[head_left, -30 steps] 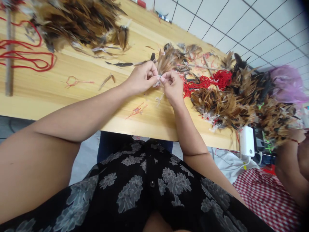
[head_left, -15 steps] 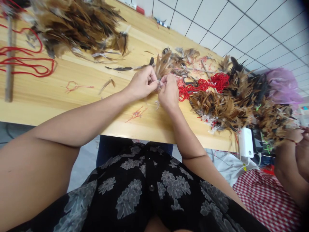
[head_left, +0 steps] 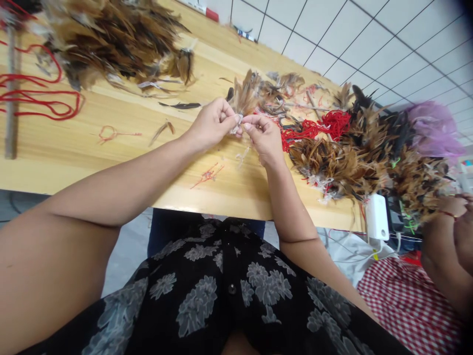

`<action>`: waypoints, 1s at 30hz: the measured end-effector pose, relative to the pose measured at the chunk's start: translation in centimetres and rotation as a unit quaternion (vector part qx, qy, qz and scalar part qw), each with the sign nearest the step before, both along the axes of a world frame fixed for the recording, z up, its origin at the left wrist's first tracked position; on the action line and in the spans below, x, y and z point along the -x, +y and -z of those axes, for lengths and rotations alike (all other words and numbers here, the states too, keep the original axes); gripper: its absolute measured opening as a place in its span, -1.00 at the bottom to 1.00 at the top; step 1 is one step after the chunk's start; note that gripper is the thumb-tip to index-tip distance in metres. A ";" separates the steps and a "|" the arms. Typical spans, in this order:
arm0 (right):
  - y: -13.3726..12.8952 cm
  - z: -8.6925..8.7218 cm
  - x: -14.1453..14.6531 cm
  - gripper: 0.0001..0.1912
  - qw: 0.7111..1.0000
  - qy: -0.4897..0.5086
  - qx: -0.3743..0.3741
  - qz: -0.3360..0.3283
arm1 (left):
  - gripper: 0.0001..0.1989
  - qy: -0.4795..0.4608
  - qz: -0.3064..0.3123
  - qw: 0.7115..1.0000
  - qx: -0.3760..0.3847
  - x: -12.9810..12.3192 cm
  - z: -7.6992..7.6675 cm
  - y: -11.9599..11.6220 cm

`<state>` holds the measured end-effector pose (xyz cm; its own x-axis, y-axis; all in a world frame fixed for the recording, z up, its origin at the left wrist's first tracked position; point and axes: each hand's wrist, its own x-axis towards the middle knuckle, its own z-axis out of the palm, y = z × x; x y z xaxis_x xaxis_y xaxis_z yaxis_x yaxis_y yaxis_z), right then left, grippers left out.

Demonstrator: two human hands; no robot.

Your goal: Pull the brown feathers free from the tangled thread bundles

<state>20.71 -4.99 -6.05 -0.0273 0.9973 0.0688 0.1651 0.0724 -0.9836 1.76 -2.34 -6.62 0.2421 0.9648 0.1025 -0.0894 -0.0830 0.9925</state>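
The left hand [head_left: 217, 123] pinches a fluffy brown feather bunch [head_left: 244, 93] above the yellow wooden surface [head_left: 221, 195]. The right hand [head_left: 265, 137] is nearly pinched; I can't tell on what. Loose pinching could spill feathers.

- on the surface [head_left: 111, 170], clockwise from the feather bunch [head_left: 245, 93]: marker [head_left: 245, 35] at twelve o'clock, by the far edge;
- cord hank [head_left: 335, 121] at three; netting [head_left: 438, 130] farther out;
- feather bundles [head_left: 340, 160] at four;
- stick [head_left: 10, 130] at nine;
- feather pile [head_left: 118, 42] at ten
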 end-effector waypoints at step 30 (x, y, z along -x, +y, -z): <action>-0.7 0.6 0.7 -0.72 0.957 -0.259 -0.131 0.012 | -0.54 0.103 -0.053 0.988 -0.104 1.0 -0.5 -0.7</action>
